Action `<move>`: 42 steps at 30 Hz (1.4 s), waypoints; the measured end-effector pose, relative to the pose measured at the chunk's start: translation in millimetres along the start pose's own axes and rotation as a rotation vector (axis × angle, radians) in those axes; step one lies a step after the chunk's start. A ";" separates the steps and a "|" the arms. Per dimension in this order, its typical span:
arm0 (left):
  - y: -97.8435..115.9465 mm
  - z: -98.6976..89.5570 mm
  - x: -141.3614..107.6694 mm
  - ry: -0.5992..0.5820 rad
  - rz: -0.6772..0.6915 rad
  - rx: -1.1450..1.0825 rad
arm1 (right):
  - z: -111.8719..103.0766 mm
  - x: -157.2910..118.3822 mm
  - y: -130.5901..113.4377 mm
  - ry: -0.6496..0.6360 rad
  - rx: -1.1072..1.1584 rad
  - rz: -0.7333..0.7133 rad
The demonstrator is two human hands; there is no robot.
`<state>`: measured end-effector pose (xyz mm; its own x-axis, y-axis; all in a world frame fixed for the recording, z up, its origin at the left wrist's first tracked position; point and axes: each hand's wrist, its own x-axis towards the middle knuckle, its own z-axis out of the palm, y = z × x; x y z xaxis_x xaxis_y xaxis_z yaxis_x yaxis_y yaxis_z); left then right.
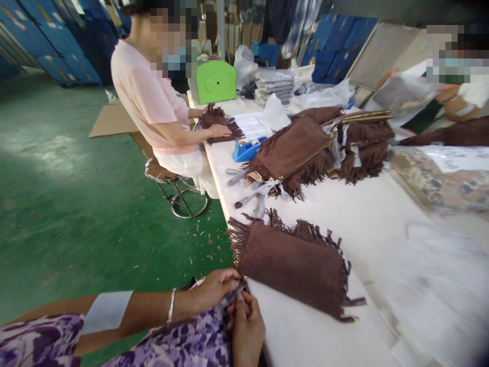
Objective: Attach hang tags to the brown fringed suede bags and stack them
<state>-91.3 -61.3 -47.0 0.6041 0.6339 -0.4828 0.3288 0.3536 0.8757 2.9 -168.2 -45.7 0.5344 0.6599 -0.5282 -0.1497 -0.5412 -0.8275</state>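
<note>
A brown fringed bag [292, 262] lies flat at the near edge of the white table, its near corner with small gold hardware at the edge. At that corner my left hand [217, 290] pinches a strip wrapped in clear plastic [231, 294]. My right hand [246, 323] is closed on the same strip from below, thumb and fingertips pressed together. What lies inside the plastic is too small to make out. Both hands are close together, just off the table edge.
Beyond the bag is a pile of brown fringed bags [296, 148] with gold zippers. A blue tape dispenser [247, 150] stands beside it. A co-worker in pink [153, 102] handles another bag; a second person is at far right. Clear plastic bags [435, 285] cover the right side.
</note>
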 end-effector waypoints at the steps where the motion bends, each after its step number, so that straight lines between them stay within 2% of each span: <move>1: -0.2 -1.0 0.6 -0.005 0.012 0.006 | 0.2 0.2 -0.2 0.006 -0.005 0.003; 7: 1.6 -7.4 6.0 -0.062 0.020 0.032 | 3.2 2.2 -1.4 0.020 0.012 -0.002; 13: -5.1 -6.9 12.3 -0.025 0.017 0.025 | 6.3 -3.2 1.6 -0.005 0.116 0.004; 17: -8.1 -4.0 15.6 0.004 -0.018 0.054 | 8.3 -8.3 0.6 0.037 0.131 -0.004; 24: 3.9 -2.5 14.1 0.032 -0.040 0.064 | 7.5 -4.9 0.8 0.037 0.009 -0.032; 31: 2.6 -4.7 13.8 0.010 -0.077 -0.047 | 3.7 -2.2 0.3 0.080 -0.216 -0.076; 42: 6.7 -4.0 6.5 -0.015 -0.141 -0.269 | 2.6 1.4 -7.8 0.162 -0.249 -0.117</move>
<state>-88.1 -52.0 -44.2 0.5770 0.5562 -0.5981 0.2073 0.6086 0.7659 2.7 -161.7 -40.6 0.6644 0.6444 -0.3786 0.1182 -0.5907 -0.7982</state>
